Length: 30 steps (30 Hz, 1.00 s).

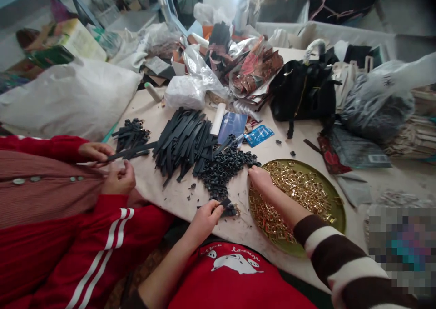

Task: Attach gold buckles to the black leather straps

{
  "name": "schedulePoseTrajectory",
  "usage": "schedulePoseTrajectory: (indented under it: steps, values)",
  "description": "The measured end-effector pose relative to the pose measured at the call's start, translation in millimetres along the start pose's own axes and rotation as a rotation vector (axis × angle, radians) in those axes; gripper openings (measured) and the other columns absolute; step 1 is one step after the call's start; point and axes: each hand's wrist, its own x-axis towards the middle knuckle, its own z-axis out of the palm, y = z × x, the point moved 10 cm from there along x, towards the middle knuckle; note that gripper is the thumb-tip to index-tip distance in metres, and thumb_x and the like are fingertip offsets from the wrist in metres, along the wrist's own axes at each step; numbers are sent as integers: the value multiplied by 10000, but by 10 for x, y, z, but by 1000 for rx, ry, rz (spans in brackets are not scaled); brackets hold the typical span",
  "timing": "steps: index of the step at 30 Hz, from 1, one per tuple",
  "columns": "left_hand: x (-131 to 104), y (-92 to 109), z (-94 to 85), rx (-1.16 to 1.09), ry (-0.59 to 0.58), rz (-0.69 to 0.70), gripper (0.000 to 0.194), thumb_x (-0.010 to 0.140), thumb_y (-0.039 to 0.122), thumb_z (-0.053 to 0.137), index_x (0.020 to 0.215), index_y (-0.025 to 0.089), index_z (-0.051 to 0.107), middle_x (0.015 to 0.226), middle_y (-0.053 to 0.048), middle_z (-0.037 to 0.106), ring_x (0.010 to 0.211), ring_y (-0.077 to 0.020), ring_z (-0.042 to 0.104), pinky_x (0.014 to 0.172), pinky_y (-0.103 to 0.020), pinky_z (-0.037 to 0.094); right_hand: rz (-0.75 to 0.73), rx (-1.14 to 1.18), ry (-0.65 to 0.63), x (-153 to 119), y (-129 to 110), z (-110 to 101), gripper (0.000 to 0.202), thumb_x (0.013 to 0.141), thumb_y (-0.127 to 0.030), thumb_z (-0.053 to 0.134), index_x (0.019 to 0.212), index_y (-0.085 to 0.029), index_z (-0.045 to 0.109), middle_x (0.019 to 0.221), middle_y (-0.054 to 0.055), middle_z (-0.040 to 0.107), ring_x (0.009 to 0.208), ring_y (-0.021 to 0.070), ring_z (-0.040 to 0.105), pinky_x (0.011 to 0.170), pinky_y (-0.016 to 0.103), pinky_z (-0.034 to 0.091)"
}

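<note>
My left hand (207,216) pinches a short black strap (225,203) above the table's near edge. Several small gold-coloured pieces (235,209) show at the strap's right end. With fingers closed together, my right hand (260,178) reaches to the right edge of a pile of small black loops (221,170), beside the rim of a round tray. Whatever its fingertips hold, if anything, is hidden. The olive-gold tray (332,177) is filled with small gold metal buckles (299,188), and my right forearm crosses over it. Behind the loops lies a heap of long black strips (184,141).
At the left, a co-worker's hands (119,177) hold a black strip near a small bundle of straps (132,134). A blue packet (259,135), a white roll (218,118), a black bag (303,91) and plastic-wrapped materials (255,68) lie farther back.
</note>
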Motion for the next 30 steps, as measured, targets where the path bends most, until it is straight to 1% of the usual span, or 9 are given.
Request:
schedulePoseTrajectory:
  steps: [5,8,10,11,14,16,19,25,30]
  values:
    - [191,88,-64,30,-31,5,238,807,361,393,722,172,511,534,50,440,518,-95,412,507,-203,305,26,106,-28,52,27,3,73,769,-177,517,735,-126,557,843,131,576,810,218,552,667,288,366]
    - [250,213,-88,24,-18,6,228,799,352,403,723,168,517,526,52,431,507,-92,404,503,-202,311,45,242,-4,-72,-107,-69,209,832,-307,441,701,-160,509,727,57,555,699,164,530,599,257,367]
    - [262,290,-86,2,10,5,230,793,359,413,728,165,519,526,54,420,502,-90,396,498,-200,313,62,538,-29,-247,-287,-85,331,870,-413,319,679,-184,463,597,-10,480,553,119,466,517,232,348]
    - [260,322,-79,-12,28,10,235,791,366,416,731,164,519,529,54,418,502,-89,393,497,-200,315,89,859,-76,-357,-397,-52,357,860,-464,310,667,-192,440,550,-37,425,487,102,409,474,223,323]
    - [215,391,-36,-26,94,48,253,790,387,421,738,160,521,544,51,422,517,-89,400,506,-199,321,233,1723,-225,-720,-737,63,372,731,-549,506,655,-203,396,539,-76,341,430,70,295,419,204,250]
    - [150,407,23,6,124,74,262,789,392,423,735,158,527,548,47,430,532,-90,406,513,-198,319,313,1949,-241,-929,-837,88,378,660,-519,611,671,-199,409,563,-75,362,452,64,311,429,197,251]
    - [6,411,166,71,124,98,271,788,387,422,736,155,551,550,43,438,541,-89,404,515,-197,307,308,1946,-174,-1174,-785,50,351,679,-506,604,688,-192,446,574,-60,410,495,75,360,468,208,289]
    - [-356,486,581,141,2,167,263,779,356,422,690,149,557,541,46,410,520,-84,367,485,-201,263,99,1504,92,-1681,-482,-259,297,751,-459,553,657,-185,487,546,-50,447,526,91,389,524,233,308]
    - [-633,643,841,82,-15,284,266,793,340,399,697,142,548,591,27,465,569,-96,411,530,-209,308,101,1688,51,-2025,-430,-230,284,664,-422,649,793,-195,537,657,-43,503,543,87,425,531,234,342]
